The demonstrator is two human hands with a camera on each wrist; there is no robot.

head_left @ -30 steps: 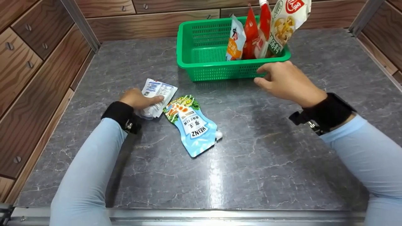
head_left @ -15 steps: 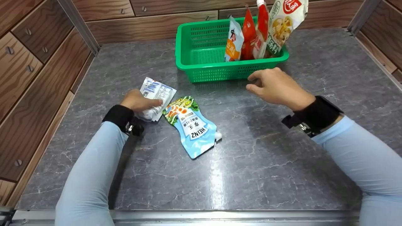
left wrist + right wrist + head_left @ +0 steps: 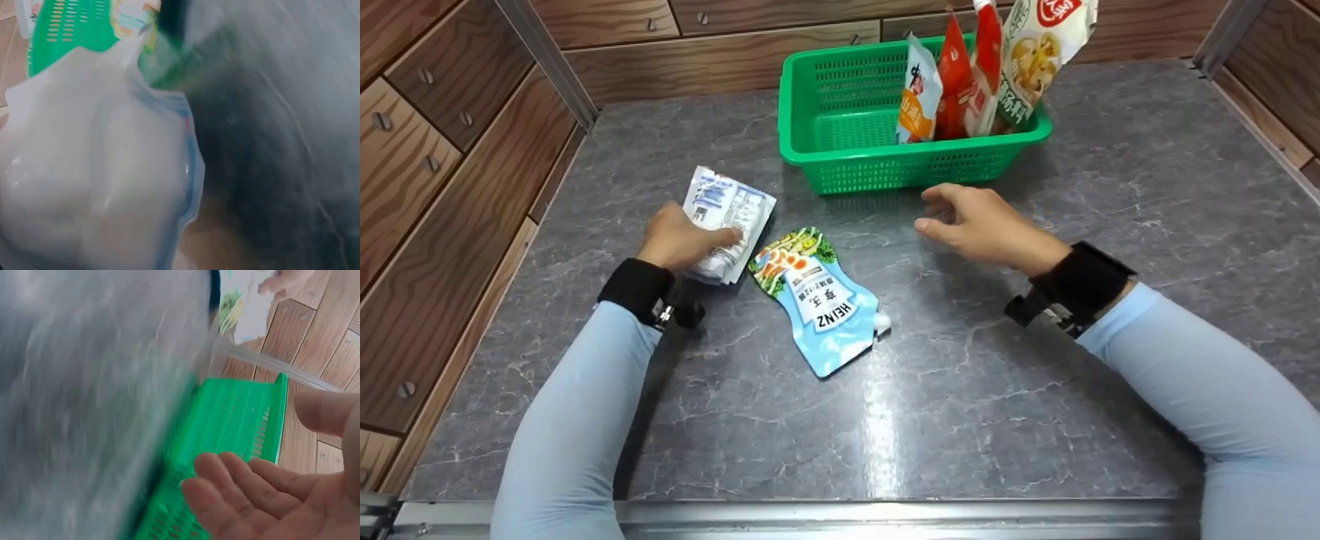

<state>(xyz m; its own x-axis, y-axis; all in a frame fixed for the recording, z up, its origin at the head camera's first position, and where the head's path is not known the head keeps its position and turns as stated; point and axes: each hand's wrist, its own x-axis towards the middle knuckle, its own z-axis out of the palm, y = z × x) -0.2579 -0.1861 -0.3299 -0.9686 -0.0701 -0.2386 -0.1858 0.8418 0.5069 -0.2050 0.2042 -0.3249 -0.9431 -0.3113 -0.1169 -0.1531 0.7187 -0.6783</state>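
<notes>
My left hand [image 3: 679, 236] grips a white packet [image 3: 735, 206] with blue print, thumb across its face, on the left side of the table. In the left wrist view the plain white side of that packet [image 3: 95, 163] fills much of the picture. Beside it lies a light blue Heinz sauce pouch [image 3: 829, 311] with a white cap, flat on the tabletop. My right hand [image 3: 986, 229] hovers just in front of the basket, holding nothing. Its fingers [image 3: 270, 486] are loosely bent and the thumb stands apart in the right wrist view.
A green plastic basket [image 3: 877, 156] stands at the back. Several food packets stand upright in its right part: a blue and orange one [image 3: 919, 97], red ones [image 3: 954, 82] and a tall cream one [image 3: 1039, 64]. Wood-patterned panels [image 3: 720, 64] border the grey table.
My right hand has moved left and nearer, away from the basket's right front corner. My left hand has shifted the white packet slightly left and back, away from the Heinz pouch.
</notes>
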